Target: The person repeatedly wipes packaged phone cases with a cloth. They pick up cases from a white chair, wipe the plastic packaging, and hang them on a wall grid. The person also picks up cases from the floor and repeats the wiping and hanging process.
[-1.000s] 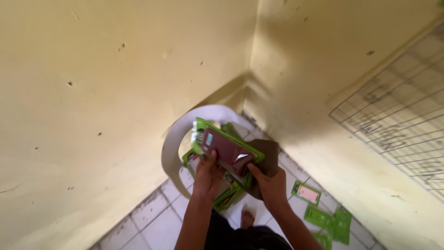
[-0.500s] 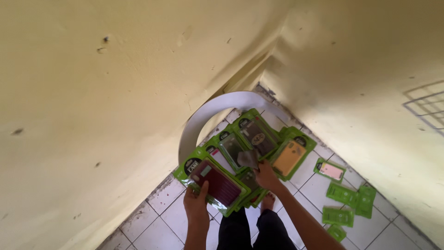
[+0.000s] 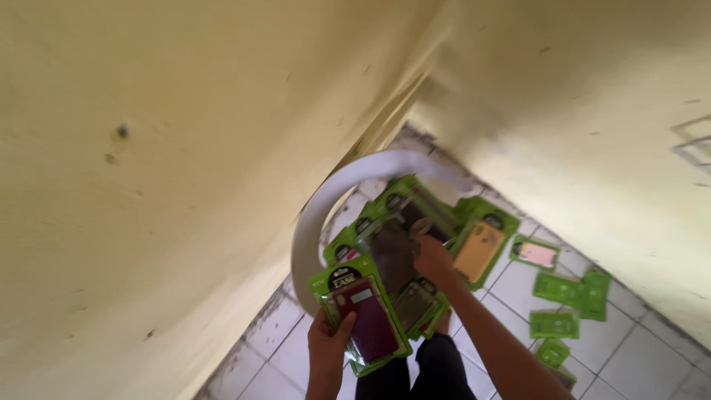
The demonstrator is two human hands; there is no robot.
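- While gripped at its lower edge, green pack with a maroon phone case point(image 3: 364, 315): low in the head view, above a tiled floor point(image 3: 274, 348).
- Left hand point(image 3: 327, 348): fingers clamped on that pack, thumb across its front.
- Right hand point(image 3: 433, 259): resting on a heap of similar green packs point(image 3: 415, 222), fingers curled together; actual grip impossible to tell.
- White curved chair back point(image 3: 318, 222) behind the heap.
- More green packs point(image 3: 570, 296) strewn over tiles, near the yellow wall point(image 3: 592, 111).

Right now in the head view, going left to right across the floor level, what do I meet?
Yellow wall → left hand holding the maroon phone case in green packaging → right hand on the spread packs → orange phone case pack → pink phone case pack → loose green packs on the tiled floor.
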